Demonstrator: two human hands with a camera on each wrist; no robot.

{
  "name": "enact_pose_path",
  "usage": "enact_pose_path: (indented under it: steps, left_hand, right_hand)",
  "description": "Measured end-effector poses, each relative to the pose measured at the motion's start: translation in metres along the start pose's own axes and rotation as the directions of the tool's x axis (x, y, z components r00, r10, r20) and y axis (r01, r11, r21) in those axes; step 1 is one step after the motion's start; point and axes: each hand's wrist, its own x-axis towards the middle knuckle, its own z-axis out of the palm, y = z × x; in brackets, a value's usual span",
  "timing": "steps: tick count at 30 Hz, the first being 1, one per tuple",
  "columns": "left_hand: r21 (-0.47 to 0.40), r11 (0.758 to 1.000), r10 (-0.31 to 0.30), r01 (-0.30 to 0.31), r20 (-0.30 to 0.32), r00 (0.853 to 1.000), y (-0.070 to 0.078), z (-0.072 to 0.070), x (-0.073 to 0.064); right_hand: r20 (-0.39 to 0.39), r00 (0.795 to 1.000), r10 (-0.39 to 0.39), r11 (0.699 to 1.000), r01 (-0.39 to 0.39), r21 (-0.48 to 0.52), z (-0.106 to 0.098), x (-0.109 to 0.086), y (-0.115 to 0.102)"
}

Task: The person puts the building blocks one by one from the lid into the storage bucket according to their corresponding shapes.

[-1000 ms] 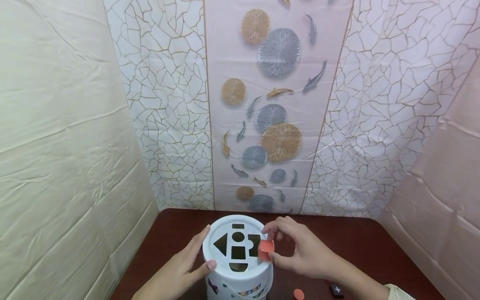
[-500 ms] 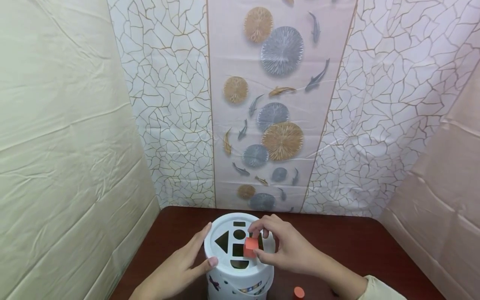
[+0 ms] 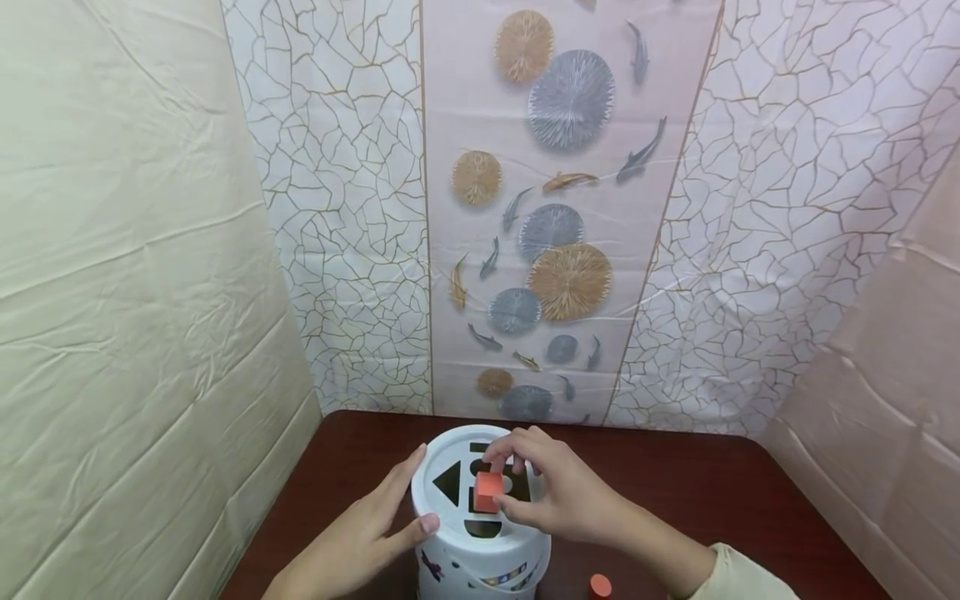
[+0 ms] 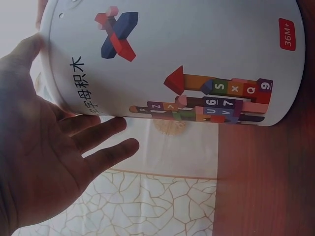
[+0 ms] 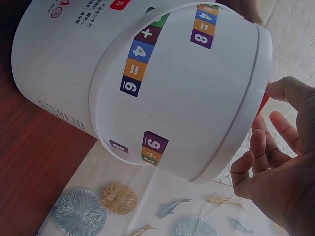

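Observation:
A white bucket (image 3: 468,567) stands on the table, its lid (image 3: 450,518) cut with several shaped holes. My left hand (image 3: 367,529) steadies it at the left, thumb on the lid's near-left rim; the left wrist view shows straight, spread fingers along the printed wall (image 4: 162,44). Between thumb and fingers my right hand (image 3: 562,492) pinches an orange-red square block (image 3: 488,490) at the square hole near the lid's middle. The block covers much of that hole; I cannot tell whether it has entered. Only a red sliver of the block (image 5: 263,103) shows in the right wrist view.
An orange-red round block (image 3: 600,586) lies right of the bucket, near the bottom of the head view. The bucket's white carrying handle (image 5: 94,78) hangs down its side. Dark red tabletop (image 3: 675,475) extends to the right, and patterned cloth (image 3: 360,250) hangs behind.
My right hand has carried the square block left from the lid's right rim to the square hole. The left hand keeps its hold on the bucket. The head view has shifted slightly.

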Motion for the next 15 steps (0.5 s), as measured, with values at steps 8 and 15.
enact_pose_path:
  steps: [8, 15]
  left_hand:
    - [0.009, 1.000, 0.009, -0.009, -0.010, 1.000, -0.0015, 0.0007, 0.0007]
    - [0.001, 1.000, 0.007, -0.007, -0.017, 1.000, -0.0025, 0.0021, 0.0004]
  right_hand:
    - [0.004, 1.000, -0.022, 1.000, 0.022, -0.007, 0.0045, 0.0017, 0.0024]
    - [0.011, 1.000, -0.016, 1.000, 0.016, -0.013, 0.0097, 0.0016, 0.0044]
